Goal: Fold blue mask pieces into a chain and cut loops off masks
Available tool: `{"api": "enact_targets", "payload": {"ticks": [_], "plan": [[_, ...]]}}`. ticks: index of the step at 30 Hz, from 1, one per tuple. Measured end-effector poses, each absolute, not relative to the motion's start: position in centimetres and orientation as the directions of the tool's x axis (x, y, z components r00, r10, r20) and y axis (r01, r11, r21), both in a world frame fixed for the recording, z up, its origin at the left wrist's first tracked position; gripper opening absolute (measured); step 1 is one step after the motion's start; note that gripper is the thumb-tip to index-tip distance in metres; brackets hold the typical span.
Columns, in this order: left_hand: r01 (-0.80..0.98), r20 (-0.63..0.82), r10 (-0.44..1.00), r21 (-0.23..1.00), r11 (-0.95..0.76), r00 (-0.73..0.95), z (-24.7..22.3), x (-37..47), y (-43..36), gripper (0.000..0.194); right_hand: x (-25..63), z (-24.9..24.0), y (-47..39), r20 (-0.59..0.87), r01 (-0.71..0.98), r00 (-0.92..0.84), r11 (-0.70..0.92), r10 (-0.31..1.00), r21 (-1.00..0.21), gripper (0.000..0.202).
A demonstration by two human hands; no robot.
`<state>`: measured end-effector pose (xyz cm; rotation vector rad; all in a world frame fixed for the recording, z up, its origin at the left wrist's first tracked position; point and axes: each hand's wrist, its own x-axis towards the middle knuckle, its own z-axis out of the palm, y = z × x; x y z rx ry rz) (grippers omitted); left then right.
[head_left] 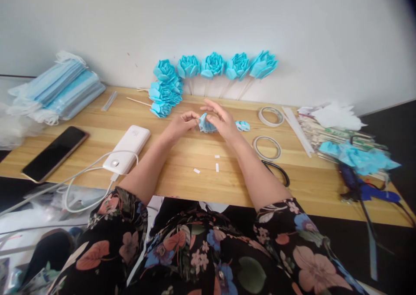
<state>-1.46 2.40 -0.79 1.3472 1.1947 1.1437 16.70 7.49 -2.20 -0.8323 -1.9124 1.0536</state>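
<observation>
In front of me, my left hand (182,125) is closed, its fingertips pinching the edge of a small folded blue fabric piece (207,125). My right hand (223,120) curves over the other side of that piece. Its fingers are stretched out and apart, and the thumb lies close against the blue fabric; whether it presses on it I cannot tell. Part of the piece is hidden behind this hand. Just right of the right hand lies another small blue folded piece (242,126). Several small white strips (217,167) are scattered on the wooden table (195,186) nearer to me.
Blue fabric flowers (212,65) on sticks lean against the wall. Stacked face masks (61,91), a phone (55,154) and a cabled power bank (127,149) are left. Rightward lie tape rolls (271,116), black scissors handles (278,173), white sticks (298,132) and a blue glue gun (373,193).
</observation>
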Motion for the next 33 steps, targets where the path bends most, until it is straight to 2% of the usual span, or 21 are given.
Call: {"api": "enact_targets", "payload": {"ticks": [6, 10, 16, 25, 29, 33], "plan": [[0.108, 0.02, 0.999, 0.994, -0.016, -0.04, -1.9, -1.9, 3.0, 0.015, 16.7, -2.0, 7.4, 0.308, 0.224, -0.425, 0.429, 0.851, -0.875, 0.039], [0.055, 0.063, 0.985, 0.997, -0.055, -0.161, -2.0, -2.0, 3.4, 0.02, 16.7, -1.7, 7.2, 0.327, 0.261, -0.405, 0.451, 0.854, -0.853, 0.04], [0.159, 0.117, 0.991, 0.982, -0.106, -0.063, -2.0, -1.2, 3.2, 0.027, 16.3, -1.5, 6.8, 0.342, 0.323, -0.42, 0.49, 0.841, -0.81, 0.044], [0.274, 0.149, 0.986, 0.954, -0.121, -0.081, -2.2, -1.3, 3.3, 0.02, 16.3, -1.3, 6.8, 0.337, 0.31, -0.455, 0.501, 0.824, -0.808, 0.044], [0.262, 0.136, 0.989, 0.958, -0.115, -0.065, -2.1, -1.4, 3.4, 0.019, 16.4, -1.6, 7.2, 0.312, 0.281, -0.458, 0.468, 0.833, -0.838, 0.047], [0.243, 0.117, 0.99, 0.965, -0.095, -0.079, -2.1, -1.5, 3.4, 0.02, 16.7, -2.1, 7.7, 0.236, 0.208, -0.471, 0.367, 0.85, -0.906, 0.054]]}}
